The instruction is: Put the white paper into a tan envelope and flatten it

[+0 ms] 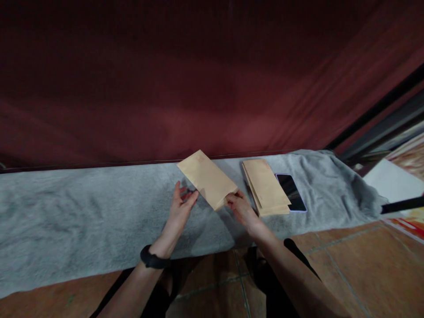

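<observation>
- left hand point(181, 205) loose and wide, fingers spread, thumb right up at the near edge of a brown envelope point(207, 177)!
- touching it?
- looks that close, but whether the thumb presses on the paper, i can't tell from here.
- and the right hand point(241, 208)?
- there's the grip! it's pinched onto the envelope's near right end, fingertips tucked in at the opening, partly hidden by the paper.
- so where does the envelope sit?
- slantwise between the two hands, far end pointing up and left, over the grey cloth point(99, 216). flat or slightly raised? can't call it.
- what's over on the right?
- a small stack of brown envelopes point(268, 183), edges uneven, just beside that right hand. then a phone point(292, 193), dark screen, pale purple rim, its left side partly covered by the stack.
- and on the left wrist?
- a black band point(154, 258). beyond the cloth rises a dark red backdrop point(198, 88), and down by the feet there's a brown tiled floor point(351, 260).
</observation>
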Demonstrator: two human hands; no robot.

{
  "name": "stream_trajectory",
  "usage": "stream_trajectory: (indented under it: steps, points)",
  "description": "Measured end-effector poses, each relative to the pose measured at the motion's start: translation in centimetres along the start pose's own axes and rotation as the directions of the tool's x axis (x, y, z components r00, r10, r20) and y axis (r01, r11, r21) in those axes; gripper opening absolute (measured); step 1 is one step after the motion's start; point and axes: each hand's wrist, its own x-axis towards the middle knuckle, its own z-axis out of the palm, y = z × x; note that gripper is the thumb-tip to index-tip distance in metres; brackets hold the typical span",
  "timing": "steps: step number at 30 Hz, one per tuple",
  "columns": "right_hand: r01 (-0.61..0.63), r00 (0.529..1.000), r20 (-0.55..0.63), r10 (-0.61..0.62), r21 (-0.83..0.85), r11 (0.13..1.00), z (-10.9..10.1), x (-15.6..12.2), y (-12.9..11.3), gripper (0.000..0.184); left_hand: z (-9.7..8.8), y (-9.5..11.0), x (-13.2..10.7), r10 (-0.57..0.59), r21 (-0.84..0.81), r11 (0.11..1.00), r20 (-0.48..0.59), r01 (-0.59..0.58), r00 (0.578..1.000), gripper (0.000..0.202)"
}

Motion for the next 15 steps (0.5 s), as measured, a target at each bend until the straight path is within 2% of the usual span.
stream_trajectory:
  steps: [1, 2, 4, 6, 8, 12, 15]
  points:
    - [-0.001, 1.0, 0.016, 0.001, 0.007, 1.0, 0.2, -0.1, 0.2, 0.025, 0.7, 0.0, -0.5, -0.157, -0.237, 0.957, 0.053, 0.165, 0.986, 0.073]
    - [0.001, 1.0, 0.031, -0.001, 0.01, 1.0, 0.3, -0.2, 0.4, 0.025, 1.5, 0.2, -1.1, -0.253, -0.39, 0.873, 0.154, 0.294, 0.955, 0.073]
    - [0.008, 0.998, 0.055, -0.007, -0.006, 1.0, 0.5, -0.4, 0.6, 0.027, 2.7, 0.5, -2.1, -0.321, -0.493, 0.756, 0.292, 0.43, 0.901, 0.058]
    - [0.027, 0.998, 0.051, -0.024, -0.053, 0.998, 0.5, -0.3, 0.7, 0.028, 3.5, 0.8, -2.7, -0.32, -0.506, 0.743, 0.308, 0.439, 0.896, 0.043]
    - [0.064, 0.998, 0.003, -0.064, -0.123, 0.99, 0.4, -0.1, 0.6, 0.023, 3.8, 1.0, -3.0, -0.307, -0.509, 0.755, 0.281, 0.413, 0.909, 0.037]
    - [0.129, 0.982, -0.106, -0.158, -0.234, 0.963, 0.0, 0.5, 0.2, 0.017, 3.4, 1.0, -2.9, -0.315, -0.515, 0.736, 0.312, 0.439, 0.896, 0.036]
    - [0.116, 0.983, -0.115, -0.141, -0.205, 0.972, 0.0, 0.5, 0.0, 0.019, 2.9, 1.0, -2.6, -0.317, -0.515, 0.73, 0.327, 0.449, 0.89, 0.039]
